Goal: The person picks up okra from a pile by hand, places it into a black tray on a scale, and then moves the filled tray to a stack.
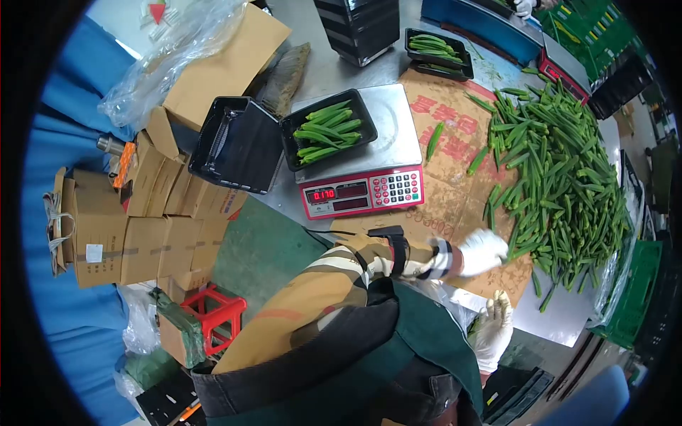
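My left hand, in a white glove, reaches over the cardboard sheet to the near edge of a large okra pile. Motion blurs its fingers. Lower down, close to my body, my right hand is also white-gloved, with its fingers stretched upward and apart from the pile. A bit of green shows beside it, near clear plastic. To the left, a black tray of okra sits on the steel plate of a red digital scale, which reads 0.170.
An empty black tray lies left of the scale. Stacked black trays and filled okra trays stand at the back. Cardboard boxes and a red stool are at left. Green crates flank the right side.
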`<state>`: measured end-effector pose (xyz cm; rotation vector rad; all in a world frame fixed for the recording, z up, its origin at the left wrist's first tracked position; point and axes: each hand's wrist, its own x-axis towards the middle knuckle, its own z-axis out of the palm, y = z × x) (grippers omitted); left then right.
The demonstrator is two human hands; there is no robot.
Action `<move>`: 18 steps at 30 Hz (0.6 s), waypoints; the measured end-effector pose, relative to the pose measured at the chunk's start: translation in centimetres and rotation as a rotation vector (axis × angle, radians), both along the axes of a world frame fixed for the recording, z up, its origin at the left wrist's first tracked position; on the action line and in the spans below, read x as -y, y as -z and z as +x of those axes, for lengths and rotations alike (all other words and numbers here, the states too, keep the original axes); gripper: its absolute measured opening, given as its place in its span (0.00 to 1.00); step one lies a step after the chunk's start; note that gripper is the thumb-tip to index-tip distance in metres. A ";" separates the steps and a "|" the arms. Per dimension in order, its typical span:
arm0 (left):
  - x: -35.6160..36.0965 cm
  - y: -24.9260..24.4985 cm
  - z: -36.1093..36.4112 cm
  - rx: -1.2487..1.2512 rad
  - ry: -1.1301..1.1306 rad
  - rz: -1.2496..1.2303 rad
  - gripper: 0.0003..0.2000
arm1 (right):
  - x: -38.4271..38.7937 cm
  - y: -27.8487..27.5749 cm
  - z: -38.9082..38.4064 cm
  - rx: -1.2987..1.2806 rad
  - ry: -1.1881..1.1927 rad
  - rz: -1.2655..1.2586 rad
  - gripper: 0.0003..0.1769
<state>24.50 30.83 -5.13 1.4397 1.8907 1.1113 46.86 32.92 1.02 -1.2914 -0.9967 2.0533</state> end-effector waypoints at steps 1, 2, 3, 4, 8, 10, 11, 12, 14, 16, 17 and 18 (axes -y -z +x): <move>-0.3 0.0 2.0 0.064 0.072 0.105 0.11 | -0.6 0.1 0.5 -0.032 -0.054 0.037 0.24; -1.0 0.5 3.9 0.134 0.157 0.214 0.13 | -0.7 -0.2 0.8 -0.049 -0.016 0.084 0.23; 0.0 -2.5 4.4 0.048 0.174 0.154 0.16 | -1.0 -0.9 1.0 -0.056 0.038 0.138 0.23; -0.1 -2.4 4.5 0.024 0.201 0.153 0.15 | -1.2 -1.5 1.4 -0.061 0.100 0.196 0.22; -3.1 0.0 1.3 -0.263 0.252 0.031 0.13 | -1.6 -2.3 4.7 0.026 0.253 0.331 0.19; -5.1 2.8 -1.8 -0.466 0.166 0.135 0.11 | -1.0 -2.0 5.4 0.072 0.277 0.319 0.19; -5.3 3.2 -2.9 -0.568 0.111 0.150 0.10 | -0.9 -1.2 6.1 0.007 0.264 0.264 0.19; -5.5 3.6 -3.9 -0.671 0.051 0.168 0.09 | -0.7 -0.8 6.3 -0.064 0.249 0.210 0.19; -5.9 5.3 -5.3 -0.803 0.011 0.169 0.10 | 0.1 -0.4 5.2 -0.050 0.240 0.180 0.20; -6.2 4.9 -6.3 -0.768 0.088 -0.109 0.11 | 0.4 0.7 4.6 -0.071 0.214 0.189 0.20; -6.2 4.7 -6.6 -0.728 0.108 -0.167 0.10 | 0.5 0.8 4.2 -0.058 0.216 0.180 0.18; -6.2 4.2 -6.7 -0.686 0.126 -0.227 0.10 | 0.4 0.8 3.9 -0.043 0.208 0.208 0.18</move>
